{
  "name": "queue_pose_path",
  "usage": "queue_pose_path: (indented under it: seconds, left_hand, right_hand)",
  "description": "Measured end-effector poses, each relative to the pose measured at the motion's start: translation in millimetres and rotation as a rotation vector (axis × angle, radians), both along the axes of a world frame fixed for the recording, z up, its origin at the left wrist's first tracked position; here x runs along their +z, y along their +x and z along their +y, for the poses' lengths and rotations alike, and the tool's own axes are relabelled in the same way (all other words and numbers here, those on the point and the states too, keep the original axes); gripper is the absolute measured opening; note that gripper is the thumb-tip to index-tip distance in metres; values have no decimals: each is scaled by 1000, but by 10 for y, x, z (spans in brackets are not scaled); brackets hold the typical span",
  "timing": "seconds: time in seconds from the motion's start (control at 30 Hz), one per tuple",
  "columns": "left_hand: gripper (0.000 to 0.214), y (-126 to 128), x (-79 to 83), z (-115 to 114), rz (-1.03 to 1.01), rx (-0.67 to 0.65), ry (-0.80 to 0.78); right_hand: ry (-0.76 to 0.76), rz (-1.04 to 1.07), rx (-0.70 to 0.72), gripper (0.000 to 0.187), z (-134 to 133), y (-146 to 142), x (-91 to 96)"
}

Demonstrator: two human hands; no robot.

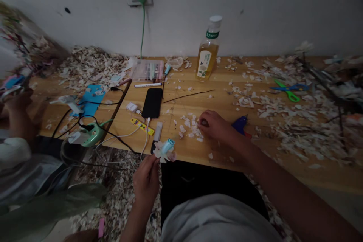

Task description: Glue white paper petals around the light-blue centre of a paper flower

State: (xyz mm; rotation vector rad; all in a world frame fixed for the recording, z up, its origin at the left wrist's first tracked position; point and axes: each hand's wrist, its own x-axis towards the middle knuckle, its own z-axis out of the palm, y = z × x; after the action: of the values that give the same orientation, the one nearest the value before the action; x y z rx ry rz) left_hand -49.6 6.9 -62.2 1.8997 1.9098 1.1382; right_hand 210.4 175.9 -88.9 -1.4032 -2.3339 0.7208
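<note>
In my left hand [146,177], close to the table's front edge, is a handmade flower [165,150] with a rolled light-blue centre and pale petals around it. The fingers pinch it from below, and the stem is hidden by the hand. My right hand [214,124] rests on the wooden table beside a small heap of loose pale petals [190,125]. Its fingers are curled together at the heap's right edge; what they hold, if anything, cannot be made out. Partly behind my right forearm lies a blue tool [240,124] with a red part.
A phone [152,103], utility knife [142,126], marker [148,85] and thin twig [189,96] lie ahead. Behind stands a tea bottle [209,51]. Green-and-blue scissors [289,90] lie right among scraps. Cables run left to a power strip [92,134]; another person's hand [18,102] works there.
</note>
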Motion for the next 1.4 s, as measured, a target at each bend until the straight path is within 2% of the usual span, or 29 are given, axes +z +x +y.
queue_pose_path:
  seconds: [0.17,0.4,0.73,1.1,1.3,1.4]
  left_hand:
    - [22,5,13,5,11,-5,17]
    - [22,2,10,-7,31,16,7]
    - [22,-6,-19,-14,17,2,11]
    - [20,34,67,14,17,36,7]
    - [22,45,112,2,12,25,-13]
    - [21,49,124,-13,20,49,-15]
  right_hand:
    - [57,8,61,11,-27,39,66]
    - [148,-72,288,16,-57,45,22]
    - [251,-143,361,16,-136,40,42]
    - [280,-159,320,20,-81,7,-114]
    - [316,-179,302,20,-116,7,-34]
    - [325,-96,197,21,-193,-3,97]
